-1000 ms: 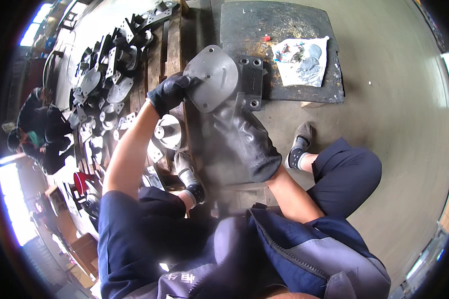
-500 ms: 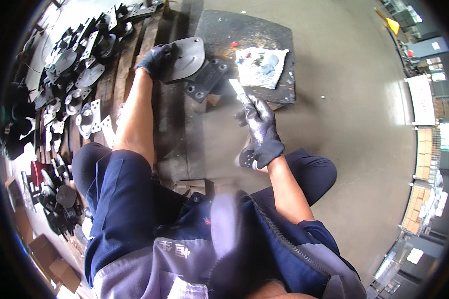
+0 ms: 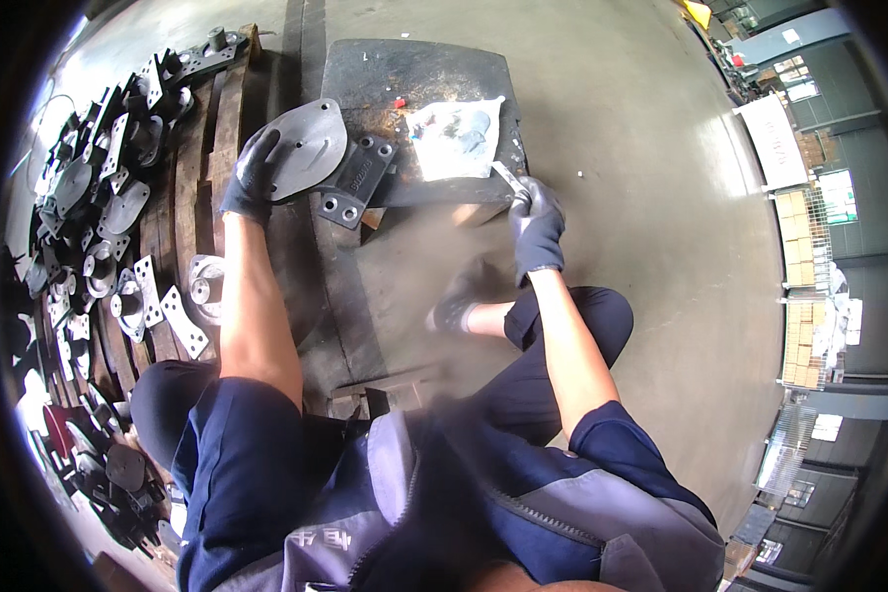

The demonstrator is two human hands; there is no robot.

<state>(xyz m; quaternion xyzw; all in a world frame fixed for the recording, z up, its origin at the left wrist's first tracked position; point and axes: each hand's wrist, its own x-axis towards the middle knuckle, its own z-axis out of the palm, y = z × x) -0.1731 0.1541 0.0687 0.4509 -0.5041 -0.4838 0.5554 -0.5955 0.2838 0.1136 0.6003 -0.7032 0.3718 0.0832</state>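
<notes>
My left hand (image 3: 252,178), in a dark glove, is closed on the edge of a metal bracket. The bracket has a rounded grey plate (image 3: 309,150) with a small hole, and a dark block (image 3: 357,183) with several bolt holes. It is held tilted at the left edge of a black board. My right hand (image 3: 538,222), also gloved, is closed round a slim flat-bladed scraper (image 3: 508,180). Its blade points up and left at the lower right corner of a white sheet (image 3: 454,146) smeared with grey paste. Whether the blade touches the sheet I cannot tell.
The worn black board (image 3: 405,64) carries a small red piece (image 3: 399,103). At the left, a wooden pallet (image 3: 189,187) holds many similar metal brackets (image 3: 99,271). Grey floor (image 3: 661,247) extends to the right, toward shelving with cartons (image 3: 797,237).
The scraper has moved to the right and down beside the sheet's corner. My left hand has turned the bracket, so its plate now faces up more fully. The whole view has shifted.
</notes>
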